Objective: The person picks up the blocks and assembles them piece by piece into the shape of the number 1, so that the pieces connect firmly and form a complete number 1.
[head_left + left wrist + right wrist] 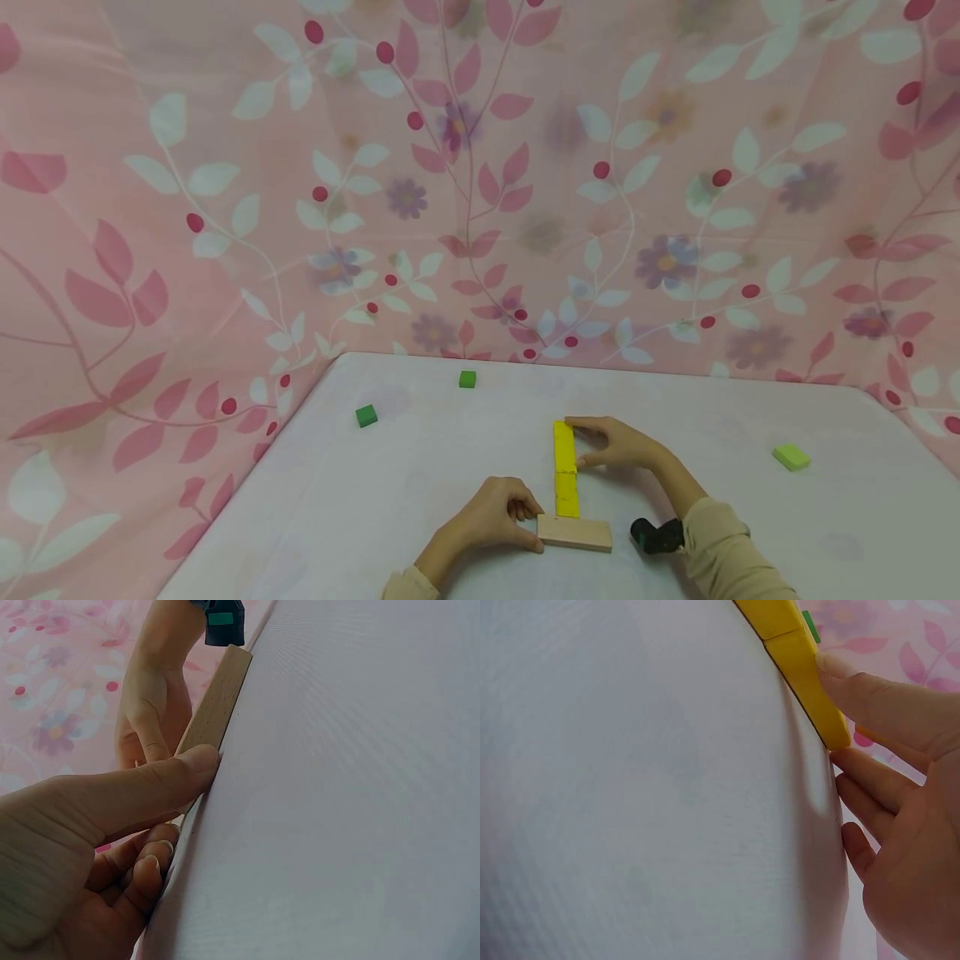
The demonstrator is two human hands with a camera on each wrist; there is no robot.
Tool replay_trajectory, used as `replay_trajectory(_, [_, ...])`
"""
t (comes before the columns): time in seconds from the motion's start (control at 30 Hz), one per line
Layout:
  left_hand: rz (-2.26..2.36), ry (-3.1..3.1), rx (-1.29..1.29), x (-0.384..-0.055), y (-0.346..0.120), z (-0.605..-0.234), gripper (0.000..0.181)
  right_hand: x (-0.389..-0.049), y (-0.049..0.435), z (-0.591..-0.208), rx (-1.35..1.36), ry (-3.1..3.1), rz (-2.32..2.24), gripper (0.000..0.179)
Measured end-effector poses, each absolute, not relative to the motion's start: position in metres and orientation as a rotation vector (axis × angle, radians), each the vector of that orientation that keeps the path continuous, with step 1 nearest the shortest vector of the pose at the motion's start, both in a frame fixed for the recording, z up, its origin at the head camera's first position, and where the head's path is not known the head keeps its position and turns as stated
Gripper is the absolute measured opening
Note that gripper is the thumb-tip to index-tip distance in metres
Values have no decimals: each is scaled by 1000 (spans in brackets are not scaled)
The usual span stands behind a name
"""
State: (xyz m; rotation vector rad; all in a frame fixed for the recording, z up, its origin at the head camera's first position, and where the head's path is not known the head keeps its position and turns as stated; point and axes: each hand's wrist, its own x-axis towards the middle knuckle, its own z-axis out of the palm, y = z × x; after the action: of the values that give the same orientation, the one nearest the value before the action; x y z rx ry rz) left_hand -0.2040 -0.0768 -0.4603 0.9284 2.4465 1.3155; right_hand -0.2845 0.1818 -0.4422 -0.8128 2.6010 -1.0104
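Note:
A plain wooden block [574, 533] lies crosswise on the white table, its left end pinched between the thumb and fingers of my left hand [491, 512]. In the left wrist view the thumb presses along the side of this wooden block [217, 701]. Two yellow blocks [566, 493] stretch away from it end to end, forming one line. My right hand [618, 443] holds the farther yellow block, with a finger at its far end and the thumb on its right side. The right wrist view shows thumb and fingertips against that yellow block [802, 675].
Two green cubes [366, 416] sit toward the back left of the white table [315, 500]. A light green block [791, 457] lies on the right. Beside my right forearm is a black device [657, 536]. Flowered pink cloth [480, 208] hangs behind the table.

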Motion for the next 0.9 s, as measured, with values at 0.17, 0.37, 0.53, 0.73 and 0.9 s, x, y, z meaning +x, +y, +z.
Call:
replay_trajectory(0.17, [1311, 2452, 936, -205, -77, -460, 28, -286, 185, -444, -843, 2562, -1016, 67])
replay_trajectory(0.37, [1310, 2457, 942, -205, -76, -461, 28, -285, 184, -445, -833, 2554, -1028, 67])
replay_trajectory(0.53, [1307, 2461, 935, -205, -76, -460, 28, -286, 183, -446, -856, 2561, -1034, 69])
replay_trajectory(0.73, [1302, 2461, 937, -205, -76, -460, 28, -283, 181, -444, -838, 2573, -1024, 70])
replay_trajectory(0.9, [1303, 2450, 938, -205, -76, -459, 28, -282, 183, -444, -848, 2566, -1015, 69])
